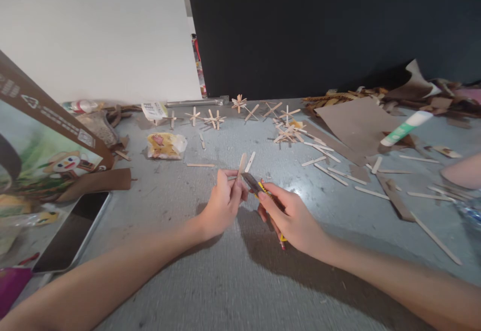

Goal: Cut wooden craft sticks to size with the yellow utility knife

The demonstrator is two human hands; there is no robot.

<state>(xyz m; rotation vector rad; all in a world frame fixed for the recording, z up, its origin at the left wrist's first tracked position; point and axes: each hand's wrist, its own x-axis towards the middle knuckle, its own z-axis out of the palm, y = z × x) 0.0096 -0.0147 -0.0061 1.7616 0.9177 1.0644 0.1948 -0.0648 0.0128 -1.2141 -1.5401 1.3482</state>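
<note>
My left hand (224,198) pinches a wooden craft stick (242,163), which points up and away from me. In my right hand (292,216) is a yellow utility knife (259,187), its dark blade out and its tip close to the stick near my left fingertips. Whether the blade touches the wood I cannot tell. Just beyond my fingers lies another short stick (250,161) with dark marks on it. A single flat stick (201,165) rests on the grey table to the left.
Crossed-stick stars (238,102) stand along the back. Loose sticks (330,175) and brown cardboard (356,120) cover the right side, with a green-and-white tube (406,128). At left are a phone (71,233), a printed box (56,135) and a yellow packet (166,146). Another person's arm (464,172) shows far right.
</note>
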